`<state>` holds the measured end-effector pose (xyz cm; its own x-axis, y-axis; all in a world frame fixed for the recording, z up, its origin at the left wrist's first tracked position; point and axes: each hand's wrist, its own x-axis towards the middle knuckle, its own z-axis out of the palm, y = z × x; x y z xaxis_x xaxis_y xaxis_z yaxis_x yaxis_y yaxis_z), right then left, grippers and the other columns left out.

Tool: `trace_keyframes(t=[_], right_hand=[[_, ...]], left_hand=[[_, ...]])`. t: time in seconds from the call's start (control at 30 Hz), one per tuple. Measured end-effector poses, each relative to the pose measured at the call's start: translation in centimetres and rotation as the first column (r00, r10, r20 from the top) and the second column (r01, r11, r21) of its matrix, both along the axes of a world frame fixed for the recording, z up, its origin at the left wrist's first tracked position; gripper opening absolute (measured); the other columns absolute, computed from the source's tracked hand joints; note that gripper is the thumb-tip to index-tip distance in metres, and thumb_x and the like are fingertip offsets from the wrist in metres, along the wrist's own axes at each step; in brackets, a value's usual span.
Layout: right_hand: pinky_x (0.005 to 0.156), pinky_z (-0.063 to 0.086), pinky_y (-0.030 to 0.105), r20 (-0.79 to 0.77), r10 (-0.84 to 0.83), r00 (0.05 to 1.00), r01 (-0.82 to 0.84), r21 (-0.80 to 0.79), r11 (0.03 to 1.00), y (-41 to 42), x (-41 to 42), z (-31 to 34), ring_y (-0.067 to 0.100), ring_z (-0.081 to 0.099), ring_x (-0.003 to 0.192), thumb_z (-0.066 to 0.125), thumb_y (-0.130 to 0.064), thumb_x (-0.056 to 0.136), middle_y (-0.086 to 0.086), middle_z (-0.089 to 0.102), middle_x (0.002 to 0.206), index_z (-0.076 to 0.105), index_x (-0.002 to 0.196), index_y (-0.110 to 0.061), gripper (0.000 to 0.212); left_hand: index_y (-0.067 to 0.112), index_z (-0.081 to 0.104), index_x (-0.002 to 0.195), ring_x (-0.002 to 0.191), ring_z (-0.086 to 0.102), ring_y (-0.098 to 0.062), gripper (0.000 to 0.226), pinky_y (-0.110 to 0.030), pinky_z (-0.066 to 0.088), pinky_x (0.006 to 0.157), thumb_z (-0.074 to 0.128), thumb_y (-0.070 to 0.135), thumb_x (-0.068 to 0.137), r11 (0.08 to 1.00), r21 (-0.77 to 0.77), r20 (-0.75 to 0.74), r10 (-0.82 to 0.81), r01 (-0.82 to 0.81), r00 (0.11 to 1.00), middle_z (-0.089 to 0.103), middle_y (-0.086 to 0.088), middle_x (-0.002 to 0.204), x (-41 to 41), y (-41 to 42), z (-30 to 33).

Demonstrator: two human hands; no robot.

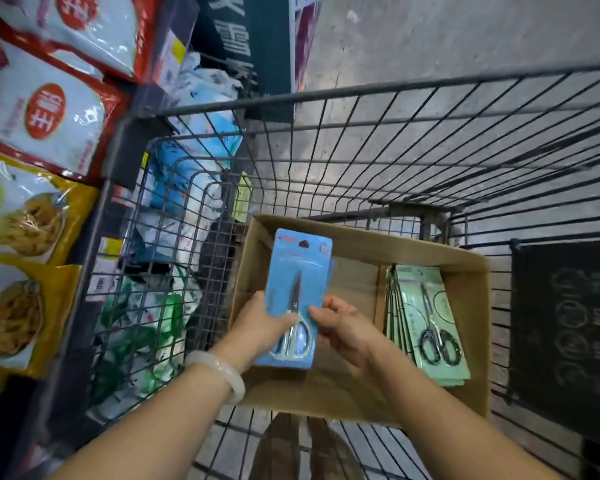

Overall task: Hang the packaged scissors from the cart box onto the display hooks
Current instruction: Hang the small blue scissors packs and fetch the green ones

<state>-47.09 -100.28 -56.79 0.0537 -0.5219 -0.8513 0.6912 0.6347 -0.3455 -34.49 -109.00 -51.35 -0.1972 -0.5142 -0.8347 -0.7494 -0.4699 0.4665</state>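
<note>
The person holds a blue-carded pack of scissors over the cardboard box in the wire cart. The left hand has its grip wrapped round the pack's lower left edge, thumb on the front. The right hand pinches the right edge, it seems with thumb and forefinger. A stack of green-carded scissors lies against the box's right side. Snack bags hang at left.

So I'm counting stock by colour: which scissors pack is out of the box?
The blue scissors pack, held up by both the left hand and right hand; the green packs lie in the cardboard box.
</note>
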Motion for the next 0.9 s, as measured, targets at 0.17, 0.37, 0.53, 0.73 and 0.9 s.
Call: trace_keyframes(t=[0.17,0.37,0.53,0.73,0.9], right_hand=[[0.069,0.050,0.034,-0.383,-0.068,0.921,0.189,0.288,0.939,0.2,1.0,-4.9,0.023,0.060,0.076,0.067,-0.020,0.084,0.016,0.068,0.093,0.055,0.082,-0.012,0.015],[0.087,0.051,0.039,-0.535,0.305,0.788,-0.066,0.419,0.906,-1.7,3.9,-6.8,0.031,0.065,0.102,0.081,-0.015,0.068,0.019,0.067,0.111,0.063,0.108,0.002,0.047],[0.085,0.053,0.039,-0.532,0.250,0.809,-0.020,0.399,0.917,-0.5,3.4,-4.8,0.030,0.065,0.099,0.075,-0.014,0.076,0.012,0.067,0.109,0.061,0.111,-0.005,0.040],[0.065,0.057,0.027,-0.515,0.098,0.851,-0.012,0.167,0.986,2.6,-1.1,2.5,0.019,0.065,0.076,0.066,-0.004,0.084,0.015,0.067,0.098,0.059,0.093,-0.006,0.012],[0.062,0.054,0.027,-0.538,0.076,0.839,-0.129,-0.062,0.990,1.4,-3.2,10.2,0.023,0.067,0.082,0.064,-0.010,0.086,0.008,0.070,0.096,0.061,0.096,-0.010,0.011]], left_hand=[[0.009,0.052,0.111,0.106,0.061,-0.025,0.030,-0.039,0.049,0.093,0.066,0.013,0.085,0.991,-0.118,0.094,0.073,-0.062,0.993,0.063,-0.006,0.111,1.0,1.4,-0.8],[0.007,0.050,0.115,0.103,0.061,-0.026,0.032,-0.036,0.051,0.087,0.063,0.016,0.088,0.982,-0.172,0.100,0.093,-0.075,0.991,0.062,-0.007,0.109,2.0,1.5,-0.1],[0.008,0.049,0.117,0.105,0.060,-0.027,0.032,-0.033,0.048,0.085,0.061,0.018,0.090,0.985,-0.149,0.119,0.107,-0.089,0.987,0.061,-0.007,0.113,2.0,1.3,1.3],[0.019,0.045,0.106,0.091,0.057,-0.018,0.024,-0.029,0.048,0.076,0.062,0.013,0.089,0.981,-0.115,-0.026,0.152,-0.154,0.988,0.059,0.000,0.103,1.1,1.4,5.4],[0.013,0.049,0.110,0.089,0.059,-0.018,0.029,-0.030,0.048,0.075,0.064,0.005,0.087,0.939,-0.129,-0.181,0.294,-0.320,0.938,0.062,-0.005,0.102,0.5,2.0,10.3]])
